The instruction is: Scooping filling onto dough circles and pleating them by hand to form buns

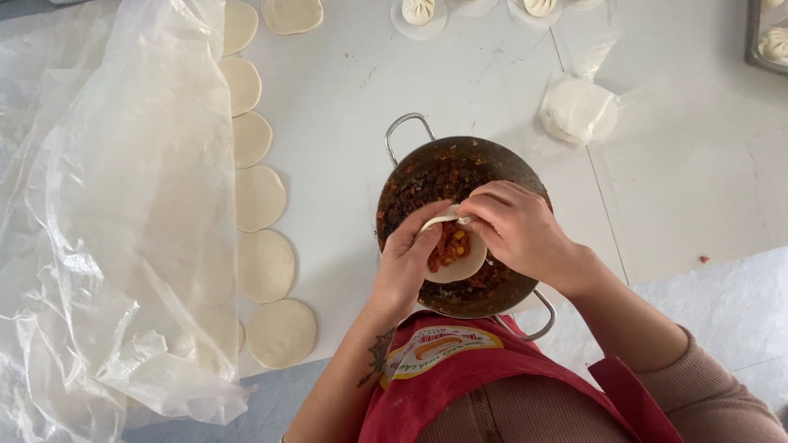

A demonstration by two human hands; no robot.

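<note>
Wrapper (456, 261), round, loaded with reddish filling, cupped in left hand (408, 262) above metal pot (460, 168) of filling. Right hand (517, 230) fingertips pressed together, pinching wrapper's upper edge. Row of flat dough rounds (264, 264) beside plastic sheet (115, 205), left of pot.

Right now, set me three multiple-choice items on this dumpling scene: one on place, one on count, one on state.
1. Where is the metal pan?
A. under both hands
B. on the plastic sheet
C. inside the tray

2. How many handles does the pan show?
A. one
B. two
C. four

3. The wrapper in the left hand is:
A. empty
B. filled, not yet sealed
C. fully sealed

Answers: 1 A, the hands work above it; 2 B, one loop at each end; 3 B, filling shows while the right hand pinches its edge.
</note>
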